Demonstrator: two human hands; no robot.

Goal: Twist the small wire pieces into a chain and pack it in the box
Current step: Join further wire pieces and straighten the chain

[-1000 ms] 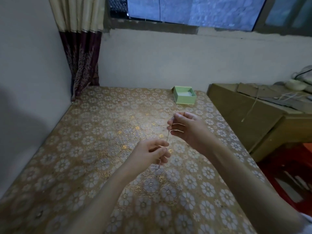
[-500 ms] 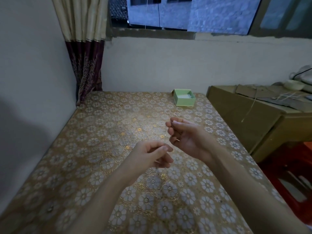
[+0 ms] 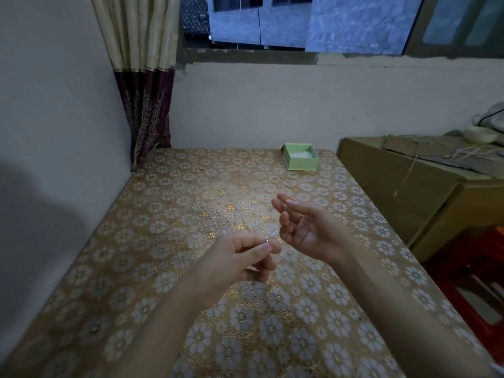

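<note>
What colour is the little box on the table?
The box is pale green with a white inside, seen in the head view.

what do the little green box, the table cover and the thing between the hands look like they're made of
Box: probably matte pale green card, with flat, crisp-edged walls and a white lining inside.
Table cover: likely glossy plastic or vinyl, as its gold floral print shows glare.
Wire: looks like thin, bright metal, a fine glinting line; too thin and blurred to be sure.

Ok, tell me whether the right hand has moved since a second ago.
Yes. The right hand has opened palm-up and dropped slightly toward the person, farther from the green box on the table, wire pinched at its fingertips.
</note>
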